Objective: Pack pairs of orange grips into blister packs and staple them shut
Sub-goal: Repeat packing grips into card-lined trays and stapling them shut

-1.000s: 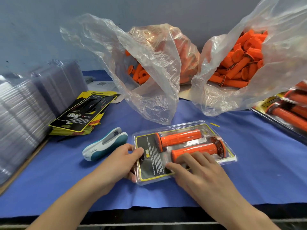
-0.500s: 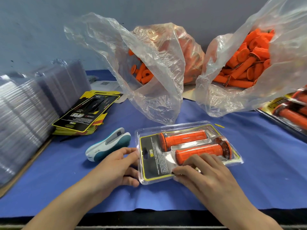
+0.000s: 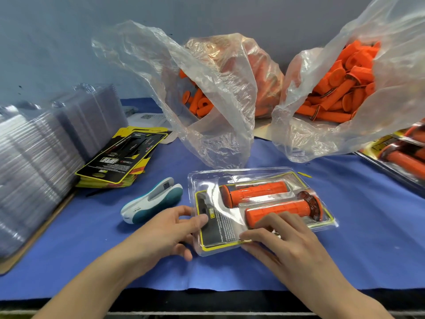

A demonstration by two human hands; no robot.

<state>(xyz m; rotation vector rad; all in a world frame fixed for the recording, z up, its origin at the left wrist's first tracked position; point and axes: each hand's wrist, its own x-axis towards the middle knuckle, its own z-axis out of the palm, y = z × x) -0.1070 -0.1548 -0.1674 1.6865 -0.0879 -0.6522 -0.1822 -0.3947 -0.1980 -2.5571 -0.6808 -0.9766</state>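
I see a blue cloth spread out flat, a grey wall behind it, and a white paper far back.

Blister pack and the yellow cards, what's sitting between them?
The white and teal stapler lies between the blister pack and yellow cards, in the head view.

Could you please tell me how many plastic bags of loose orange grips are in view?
2: the centre bag behind the blister pack, and the right bag at the back right. Others may sit out of frame.
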